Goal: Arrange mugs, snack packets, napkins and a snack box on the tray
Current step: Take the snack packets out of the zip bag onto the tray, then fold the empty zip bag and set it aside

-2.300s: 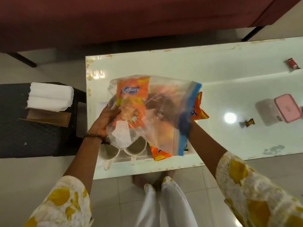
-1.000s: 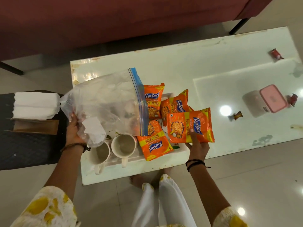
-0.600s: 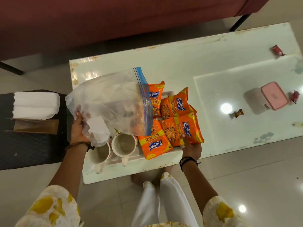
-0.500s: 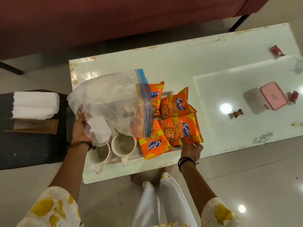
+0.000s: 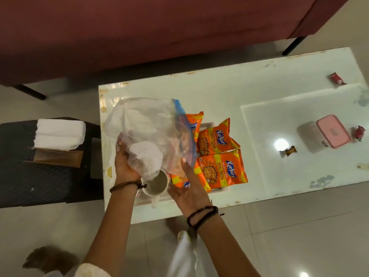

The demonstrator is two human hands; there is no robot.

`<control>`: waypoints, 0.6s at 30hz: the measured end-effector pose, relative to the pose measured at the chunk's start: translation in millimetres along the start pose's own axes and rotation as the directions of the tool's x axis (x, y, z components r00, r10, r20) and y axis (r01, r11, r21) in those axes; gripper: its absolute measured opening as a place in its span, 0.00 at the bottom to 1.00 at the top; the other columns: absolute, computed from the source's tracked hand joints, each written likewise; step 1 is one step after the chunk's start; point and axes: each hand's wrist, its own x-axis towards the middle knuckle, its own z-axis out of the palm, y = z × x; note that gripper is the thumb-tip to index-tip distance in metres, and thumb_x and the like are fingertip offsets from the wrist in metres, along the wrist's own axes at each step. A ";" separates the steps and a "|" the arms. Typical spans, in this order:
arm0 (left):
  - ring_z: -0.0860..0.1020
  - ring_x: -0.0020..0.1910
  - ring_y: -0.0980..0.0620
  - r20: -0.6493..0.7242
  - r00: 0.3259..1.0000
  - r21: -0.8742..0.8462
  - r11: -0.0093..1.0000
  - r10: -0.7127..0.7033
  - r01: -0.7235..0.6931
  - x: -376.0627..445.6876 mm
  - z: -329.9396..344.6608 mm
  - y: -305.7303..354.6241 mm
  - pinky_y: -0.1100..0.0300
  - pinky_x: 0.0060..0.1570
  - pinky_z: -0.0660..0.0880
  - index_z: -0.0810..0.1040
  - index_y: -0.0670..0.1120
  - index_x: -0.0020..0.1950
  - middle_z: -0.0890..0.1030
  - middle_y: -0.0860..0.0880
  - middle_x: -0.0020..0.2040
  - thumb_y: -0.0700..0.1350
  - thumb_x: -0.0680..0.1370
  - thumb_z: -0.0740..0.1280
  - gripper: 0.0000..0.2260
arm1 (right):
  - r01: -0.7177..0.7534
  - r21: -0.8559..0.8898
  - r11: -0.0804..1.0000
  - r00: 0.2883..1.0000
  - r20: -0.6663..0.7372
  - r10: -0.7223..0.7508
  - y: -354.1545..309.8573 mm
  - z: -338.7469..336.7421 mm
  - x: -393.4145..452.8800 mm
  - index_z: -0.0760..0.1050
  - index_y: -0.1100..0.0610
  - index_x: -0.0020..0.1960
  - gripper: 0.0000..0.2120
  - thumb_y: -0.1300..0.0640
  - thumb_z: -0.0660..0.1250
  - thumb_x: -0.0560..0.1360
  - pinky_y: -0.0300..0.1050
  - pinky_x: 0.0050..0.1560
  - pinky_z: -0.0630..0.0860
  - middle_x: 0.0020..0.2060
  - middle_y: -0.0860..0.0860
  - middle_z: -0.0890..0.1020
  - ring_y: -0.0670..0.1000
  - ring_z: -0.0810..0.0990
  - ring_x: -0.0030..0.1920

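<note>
A clear zip bag (image 5: 147,124) with a blue seal hangs over the white tray (image 5: 225,191). My left hand (image 5: 124,162) grips its lower left side. My right hand (image 5: 187,188) reaches up under the bag's right edge, fingers touching the plastic. Several orange snack packets (image 5: 221,169) lie on the tray's right part. One white mug (image 5: 156,184) shows below the bag; a second is mostly hidden by my left wrist. The pink-lidded snack box (image 5: 332,130) stands far right on the table. A stack of white napkins (image 5: 58,133) sits on a dark stool at left.
The white table (image 5: 239,86) carries small wrapped sweets (image 5: 337,78) (image 5: 289,150) (image 5: 359,131) near the snack box. A maroon sofa (image 5: 139,33) runs along the far side. A brown cardboard piece (image 5: 56,157) lies under the napkins on the stool.
My right hand has left the snack packets and come up to the bag's right edge. The bag has dropped a little lower over the mugs. The camera has shifted right.
</note>
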 end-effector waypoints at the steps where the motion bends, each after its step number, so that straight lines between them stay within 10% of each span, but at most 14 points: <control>1: 0.83 0.38 0.55 0.019 0.999 0.039 0.999 0.028 -0.029 -1.1 2.9 -3.4 0.59 0.36 0.81 0.82 0.50 0.43 0.83 0.52 0.40 0.47 0.77 0.61 0.10 | -0.005 0.069 0.998 1.000 0.019 0.004 -2.9 4.6 -1.4 0.79 0.51 0.51 0.10 0.53 0.69 0.69 0.47 0.49 0.76 0.58 0.56 0.78 0.55 0.78 0.49; 4: 0.82 0.38 0.56 0.051 0.997 0.092 0.994 0.052 -0.056 -7.2 18.2 -13.5 0.61 0.40 0.80 0.78 0.49 0.48 0.82 0.52 0.40 0.49 0.66 0.66 0.13 | 0.003 0.043 0.999 0.999 0.039 -0.005 -13.9 22.9 -0.9 0.79 0.51 0.42 0.09 0.48 0.70 0.65 0.48 0.48 0.75 0.50 0.58 0.78 0.56 0.77 0.49; 8: 0.76 0.28 0.57 -0.043 0.959 0.395 0.887 0.279 -0.240 -7.3 16.3 -20.6 0.66 0.25 0.73 0.73 0.47 0.47 0.81 0.50 0.36 0.41 0.80 0.55 0.08 | 0.286 -0.053 0.957 0.953 -0.094 -0.289 -50.5 32.6 16.1 0.79 0.55 0.38 0.10 0.62 0.64 0.75 0.39 0.30 0.72 0.29 0.50 0.81 0.47 0.75 0.29; 11: 0.71 0.19 0.59 -0.113 0.929 0.468 0.843 0.353 -0.264 -14.3 6.6 -14.5 0.69 0.17 0.67 0.73 0.49 0.47 0.82 0.50 0.32 0.42 0.82 0.53 0.10 | 0.479 -0.105 0.871 0.860 -0.140 -0.490 -85.2 24.5 26.2 0.75 0.58 0.57 0.10 0.64 0.59 0.78 0.40 0.36 0.74 0.42 0.53 0.82 0.47 0.78 0.36; 15: 0.74 0.21 0.61 -0.107 0.932 0.483 0.838 0.345 -0.255 -19.9 6.1 -25.2 0.70 0.20 0.70 0.73 0.51 0.48 0.79 0.49 0.43 0.43 0.82 0.54 0.10 | 0.376 -0.119 0.919 0.926 0.002 -0.378 -74.0 18.7 32.6 0.70 0.55 0.67 0.21 0.49 0.62 0.76 0.49 0.48 0.79 0.59 0.55 0.79 0.56 0.78 0.57; 18: 0.79 0.31 0.60 -0.023 0.981 0.451 0.878 0.194 -0.163 -22.4 4.1 -29.3 0.67 0.31 0.78 0.73 0.50 0.51 0.78 0.48 0.49 0.40 0.82 0.54 0.10 | 0.370 -0.140 0.919 0.927 -0.013 -0.375 -55.4 13.2 35.7 0.68 0.60 0.68 0.24 0.59 0.67 0.73 0.46 0.43 0.81 0.55 0.56 0.80 0.56 0.81 0.50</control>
